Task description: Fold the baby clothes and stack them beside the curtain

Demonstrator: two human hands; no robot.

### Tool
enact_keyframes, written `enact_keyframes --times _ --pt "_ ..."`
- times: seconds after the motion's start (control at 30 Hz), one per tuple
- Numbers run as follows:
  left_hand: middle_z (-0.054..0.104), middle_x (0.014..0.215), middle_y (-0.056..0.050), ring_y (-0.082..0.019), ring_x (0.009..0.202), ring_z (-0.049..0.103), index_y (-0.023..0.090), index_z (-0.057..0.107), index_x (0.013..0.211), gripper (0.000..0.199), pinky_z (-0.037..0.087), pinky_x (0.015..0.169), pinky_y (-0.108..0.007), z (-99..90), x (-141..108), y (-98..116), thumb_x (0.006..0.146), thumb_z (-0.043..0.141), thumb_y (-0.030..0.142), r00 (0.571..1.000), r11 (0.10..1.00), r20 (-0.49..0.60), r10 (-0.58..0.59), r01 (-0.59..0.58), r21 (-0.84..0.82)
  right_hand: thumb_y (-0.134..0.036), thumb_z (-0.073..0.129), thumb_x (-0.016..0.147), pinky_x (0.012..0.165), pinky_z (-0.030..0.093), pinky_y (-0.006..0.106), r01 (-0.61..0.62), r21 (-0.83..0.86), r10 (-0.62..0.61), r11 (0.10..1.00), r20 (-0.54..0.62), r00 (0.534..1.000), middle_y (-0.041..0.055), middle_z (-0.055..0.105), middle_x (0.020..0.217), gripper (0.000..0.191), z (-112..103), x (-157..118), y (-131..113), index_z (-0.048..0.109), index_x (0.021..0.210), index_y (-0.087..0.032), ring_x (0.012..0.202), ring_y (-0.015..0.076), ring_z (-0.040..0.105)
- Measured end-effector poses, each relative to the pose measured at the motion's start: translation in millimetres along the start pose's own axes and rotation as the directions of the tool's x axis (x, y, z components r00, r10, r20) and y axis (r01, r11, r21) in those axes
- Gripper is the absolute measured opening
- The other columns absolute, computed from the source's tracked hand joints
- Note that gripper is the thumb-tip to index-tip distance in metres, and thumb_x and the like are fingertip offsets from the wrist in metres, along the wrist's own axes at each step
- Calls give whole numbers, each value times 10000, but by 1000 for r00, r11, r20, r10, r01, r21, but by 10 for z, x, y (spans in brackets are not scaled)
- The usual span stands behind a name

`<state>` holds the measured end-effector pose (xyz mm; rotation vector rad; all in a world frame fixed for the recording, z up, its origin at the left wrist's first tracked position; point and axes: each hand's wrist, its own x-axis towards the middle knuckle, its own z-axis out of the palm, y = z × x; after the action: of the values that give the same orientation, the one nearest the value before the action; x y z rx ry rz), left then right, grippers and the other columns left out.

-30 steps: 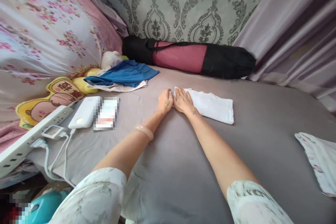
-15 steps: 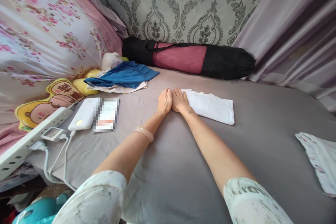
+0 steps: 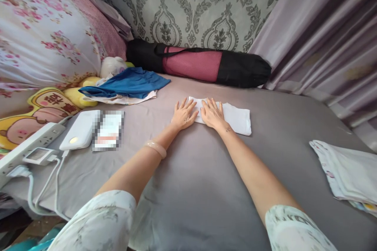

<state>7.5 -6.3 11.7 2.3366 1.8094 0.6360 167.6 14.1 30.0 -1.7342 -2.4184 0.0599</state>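
Observation:
A folded white cloth (image 3: 239, 119) lies flat on the grey bed sheet (image 3: 194, 188), its long side running left to right. My left hand (image 3: 184, 114) rests at the cloth's left end, palm down with the fingers spread. Beside it my right hand (image 3: 212, 113) presses flat on the cloth, fingers stretched out. Parts of the cloth are hidden under both hands. Neither hand grips anything.
A blue garment (image 3: 129, 82) lies at the back left, before a black and pink rolled bag (image 3: 191, 64) along the wall. To the left are a white power bank (image 3: 82, 129) and a power strip (image 3: 35, 145) with cables. Folded fabric (image 3: 347, 168) lies far right.
My hands have moved apart from being pressed together at the cloth's left end. Both now lie flat with fingers spread, the right further onto the cloth. The view has shifted slightly right.

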Motion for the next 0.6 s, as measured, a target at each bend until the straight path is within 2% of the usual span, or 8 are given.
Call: enact_keyframes --times 0.1,0.17,0.33,0.47,0.6 --pt "387 1536 -37 -260 1476 188 236 430 1446 536 81 1188 -560 2 8 20 989 272 470 995 997 97 30 -36 66 -344 235 997 1169 119 533 -4 -13 5 1000 6 1000 104 299 1573 540 81 -41 24 386 1481 -158 1447 267 241" --pt "383 1537 -48 -268 1468 215 231 426 1449 541 91 1182 -574 10 20 19 995 247 465 993 996 119 24 -34 85 -350 239 997 1169 121 529 -17 -10 17 1000 -10 1000 100 302 1573 535 104 -35 5 394 1476 -168 1444 260 245" --pt "352 1552 -78 -301 1460 234 232 430 1448 533 111 1167 -596 36 30 3 990 281 461 993 996 117 12 -23 88 -356 221 1005 1174 122 503 -23 51 22 998 15 1000 94 292 1578 537 10 -49 37 364 1492 -183 1452 240 228" --pt "324 1566 -78 -308 1464 221 252 438 1440 530 120 1164 -587 55 28 -6 985 289 478 994 995 108 6 -17 101 -365 192 1012 1172 52 540 -113 33 115 993 -80 990 124 251 1589 556 -67 -161 199 340 1500 -145 1472 263 161" --pt "325 1567 -71 -316 1462 218 264 428 1445 539 126 1165 -576 68 27 -6 978 289 496 994 993 108 -16 2 121 -390 203 1011 1169 116 520 -157 39 158 987 -22 987 111 290 1576 556 -4 -250 325 364 1489 -157 1457 262 211"
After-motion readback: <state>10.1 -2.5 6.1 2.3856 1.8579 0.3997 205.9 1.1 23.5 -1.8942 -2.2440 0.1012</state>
